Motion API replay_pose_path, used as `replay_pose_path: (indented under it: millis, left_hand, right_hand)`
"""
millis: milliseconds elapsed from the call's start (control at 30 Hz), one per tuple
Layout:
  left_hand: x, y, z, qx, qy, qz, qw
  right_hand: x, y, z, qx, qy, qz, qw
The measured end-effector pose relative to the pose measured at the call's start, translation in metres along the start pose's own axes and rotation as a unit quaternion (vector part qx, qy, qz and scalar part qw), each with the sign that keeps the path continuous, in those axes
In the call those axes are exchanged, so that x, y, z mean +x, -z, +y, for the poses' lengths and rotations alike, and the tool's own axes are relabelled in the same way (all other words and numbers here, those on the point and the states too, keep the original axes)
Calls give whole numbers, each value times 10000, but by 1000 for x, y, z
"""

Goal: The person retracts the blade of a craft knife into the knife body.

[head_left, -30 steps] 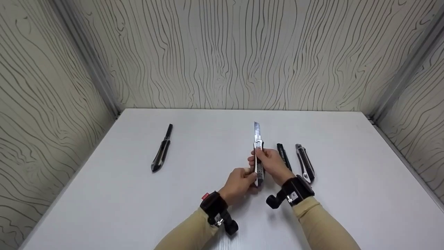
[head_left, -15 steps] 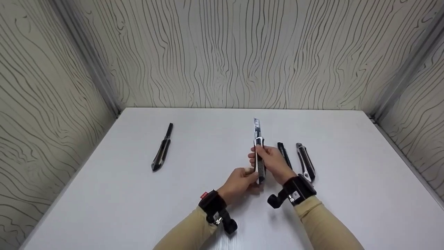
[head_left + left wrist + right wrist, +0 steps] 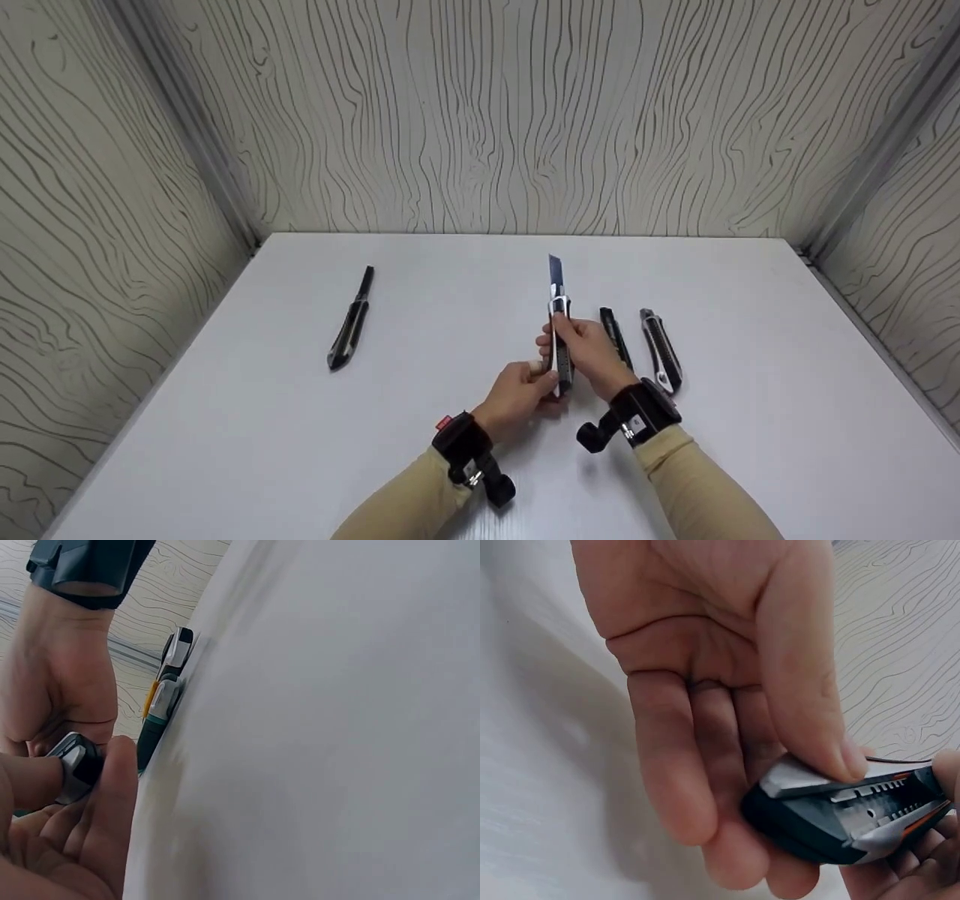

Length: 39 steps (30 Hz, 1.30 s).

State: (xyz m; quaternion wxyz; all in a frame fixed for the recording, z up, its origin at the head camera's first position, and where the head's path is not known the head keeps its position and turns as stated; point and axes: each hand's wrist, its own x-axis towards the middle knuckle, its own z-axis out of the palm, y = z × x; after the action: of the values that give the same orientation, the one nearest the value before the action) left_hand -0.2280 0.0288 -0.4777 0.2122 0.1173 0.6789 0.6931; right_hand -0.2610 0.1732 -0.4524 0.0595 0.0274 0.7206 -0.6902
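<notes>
Both hands hold one utility knife (image 3: 559,304), its snap-off blade (image 3: 555,270) out and pointing away from the body. My right hand (image 3: 591,351) grips the handle's middle, thumb on top near the front. My left hand (image 3: 511,397) pinches the butt between thumb and fingers. In the right wrist view, the knife's dark butt (image 3: 791,817) and its toothed slot show beside the left thumb (image 3: 802,690). The left wrist view shows only the knife's butt end (image 3: 79,769); its blade is hidden there.
A dark utility knife (image 3: 349,334) lies alone on the left of the white table (image 3: 247,442). Right of the hands lie a black, partly hidden cutter (image 3: 611,326) and another utility knife (image 3: 660,349). Patterned walls (image 3: 480,112) rise behind and at both sides.
The held knife has shifted slightly away from the body, and its blade has turned from bright to dark bluish. Both hands keep their hold. The other knives have stayed put.
</notes>
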Motion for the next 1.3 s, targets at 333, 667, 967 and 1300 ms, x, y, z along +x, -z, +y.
replay_pose_path:
  millis: [333, 667, 967, 1300]
  left_hand:
    - [-1, -1, 1, 244, -164, 33, 9996]
    - [-1, -1, 2, 232, -77, 81, 9997]
    - [-1, -1, 3, 421, -90, 157, 9990]
    - [-1, -2, 2, 47, -140, 0, 9999]
  right_hand:
    - [0, 0, 2, -64, 96, 6, 9999]
    - [-1, 0, 3, 58, 237, -238, 9994]
    - [-2, 1, 4, 174, 186, -411, 9988]
    - [-1, 4, 1, 230, 88, -397, 9989]
